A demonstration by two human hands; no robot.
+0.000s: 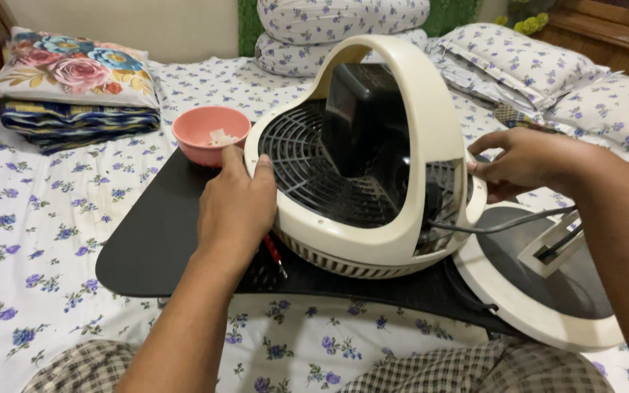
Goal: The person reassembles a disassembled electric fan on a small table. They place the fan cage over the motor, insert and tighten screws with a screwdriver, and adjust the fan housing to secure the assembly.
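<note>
Item: cream-coloured fan housing, round, with a broad arched handle and a dark grille facing up; a black motor block sat under the arch. It lay on its back on a black lap board, near the middle, toward the board's right end.

Left hand: rested against the housing's left rim, fingers together and curled over the edge, thumb up against the rim. It held the rim rather than pinched it.

Right hand: pressed on the housing's right rim, fingers bent and close together, tips touching the cream edge just above a grey cable that ran out of the side.

Adjacent: a pink bowl on the board's far left corner, just beside the housing, holding small pale pieces, too small to tell. A red-handled tool, partly hidden under the left wrist, lay on the board against the housing's base. A round cream base plate with a dark centre and a white bracket lay at the right, overlapping the board's end.

Setting: bed with floral sheet; folded blanket and flowered pillow at far left; matching pillows behind.
</note>
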